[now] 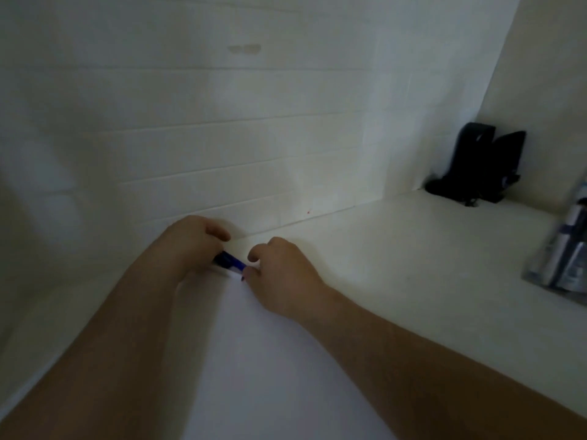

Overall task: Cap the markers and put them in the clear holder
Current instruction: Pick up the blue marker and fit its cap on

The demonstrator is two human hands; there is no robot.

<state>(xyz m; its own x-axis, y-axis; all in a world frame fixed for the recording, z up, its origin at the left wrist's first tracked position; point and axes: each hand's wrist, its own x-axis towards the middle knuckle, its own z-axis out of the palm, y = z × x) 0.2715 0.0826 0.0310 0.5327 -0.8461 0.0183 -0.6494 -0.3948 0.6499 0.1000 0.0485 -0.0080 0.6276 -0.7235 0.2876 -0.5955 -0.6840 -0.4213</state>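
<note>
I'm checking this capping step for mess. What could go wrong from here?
The blue marker is held between the left hand and right hand just above the white counter; a slip could ink it. The clear holder sits far right, so the carry could drop it.

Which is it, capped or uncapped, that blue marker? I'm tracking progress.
Cannot tell: the left hand grips the blue marker, and the right hand hides its tip.

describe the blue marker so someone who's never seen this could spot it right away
Start at the white tiled wall and drop to where it meets the white counter. There the left hand and right hand meet around the blue marker, the only vivid blue thing there.
</note>
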